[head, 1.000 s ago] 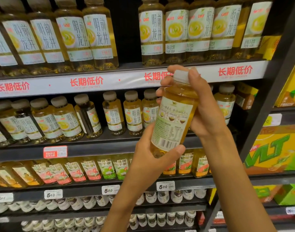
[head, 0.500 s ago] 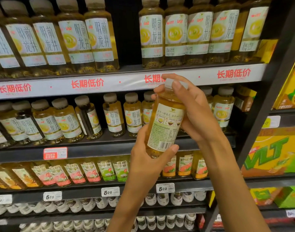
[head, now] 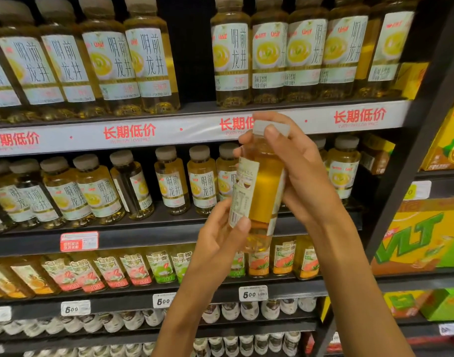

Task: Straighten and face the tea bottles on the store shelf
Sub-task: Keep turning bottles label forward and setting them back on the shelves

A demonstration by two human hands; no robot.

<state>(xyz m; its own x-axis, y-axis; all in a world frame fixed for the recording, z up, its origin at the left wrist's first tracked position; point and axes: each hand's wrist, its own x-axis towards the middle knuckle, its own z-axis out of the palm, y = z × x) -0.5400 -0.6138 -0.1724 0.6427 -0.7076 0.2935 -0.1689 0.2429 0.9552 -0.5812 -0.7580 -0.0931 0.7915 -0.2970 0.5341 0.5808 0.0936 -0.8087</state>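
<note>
I hold one small tea bottle (head: pixel 262 191) upright in front of the middle shelf (head: pixel 169 235). It has amber liquid and a white cap, and its label edge and a bare strip face me. My left hand (head: pixel 220 240) grips its lower part, thumb on the label. My right hand (head: pixel 300 173) wraps the neck and cap from the right. Behind it stands a row of small tea bottles (head: pixel 202 179) on that shelf; one bottle (head: pixel 133 184) is turned sideways. Large tea bottles (head: pixel 269 52) fill the top shelf.
A gap (head: pixel 195 47) splits the top row of large bottles. Fruit tea bottles (head: pixel 133 269) lie on the shelf below, white-capped bottles (head: pixel 231 310) lower still. Yellow and green drink cartons (head: pixel 424 238) fill the neighbouring rack on the right, past a black upright (head: pixel 406 181).
The held bottle has been rotated in my hands: its back label, earlier facing me, now sits at the left edge. It has also dropped slightly and stands more upright.
</note>
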